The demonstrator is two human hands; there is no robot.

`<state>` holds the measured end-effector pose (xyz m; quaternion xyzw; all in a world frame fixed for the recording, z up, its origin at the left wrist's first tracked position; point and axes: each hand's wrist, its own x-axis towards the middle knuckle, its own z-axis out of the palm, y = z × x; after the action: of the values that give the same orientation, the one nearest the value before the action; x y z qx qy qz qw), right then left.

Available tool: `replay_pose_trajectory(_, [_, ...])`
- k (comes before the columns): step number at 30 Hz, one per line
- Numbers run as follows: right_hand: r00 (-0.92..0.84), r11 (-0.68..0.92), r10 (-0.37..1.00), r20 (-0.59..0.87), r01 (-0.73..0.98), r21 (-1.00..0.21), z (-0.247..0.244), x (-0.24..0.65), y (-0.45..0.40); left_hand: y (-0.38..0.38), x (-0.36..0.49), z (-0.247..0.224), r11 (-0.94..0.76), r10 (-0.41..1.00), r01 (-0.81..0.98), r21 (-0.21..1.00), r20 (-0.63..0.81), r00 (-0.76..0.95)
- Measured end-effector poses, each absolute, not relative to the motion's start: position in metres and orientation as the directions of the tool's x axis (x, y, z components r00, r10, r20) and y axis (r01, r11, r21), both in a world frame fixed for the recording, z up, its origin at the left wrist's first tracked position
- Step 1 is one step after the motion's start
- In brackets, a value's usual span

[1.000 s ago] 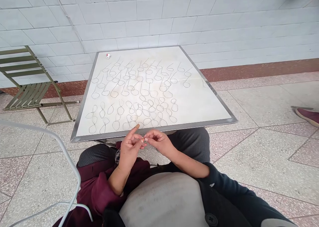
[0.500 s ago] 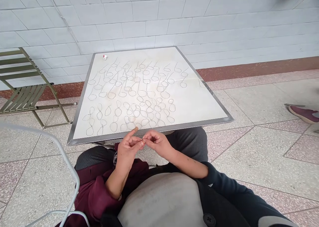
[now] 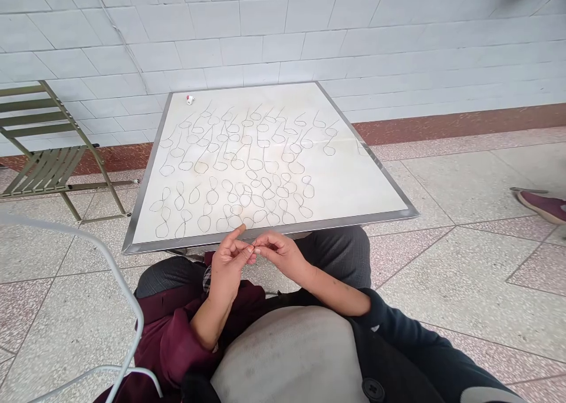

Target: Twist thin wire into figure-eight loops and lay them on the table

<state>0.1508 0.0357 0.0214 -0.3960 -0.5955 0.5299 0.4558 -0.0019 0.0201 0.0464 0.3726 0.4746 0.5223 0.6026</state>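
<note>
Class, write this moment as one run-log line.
left hand: pinching | right hand: pinching, beside left | table: bears thin loops | anything pinched: too small to tell

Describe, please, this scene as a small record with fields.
left hand: left hand, thumb and finger pinched, meeting the other hand's fingertips
right hand: right hand, also pinched
between fingertips: too small to tell
work surface: white tabletop, metal-edged
far part: mostly thin loops with tails
near part: mostly thin figure-eight loops
far left corner: small red-and-white item
left of table: olive slatted folding chair
</note>
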Motion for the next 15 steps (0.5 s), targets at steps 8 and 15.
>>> replay_pose_trajectory(8, [-0.233,0.134,0.964,0.126,0.022,-0.991,0.0197,0.1509,0.0361,0.0200,0.0003,0.0493,0.249,0.965,-0.311,0.917,-0.261,0.002])
replay_pose_trajectory(15, [-0.243,0.051,0.968,0.054,-0.021,-0.998,0.0216,0.1480,0.0365,0.0202,0.0010,0.0487,0.250,0.961,-0.339,0.907,-0.274,-0.024])
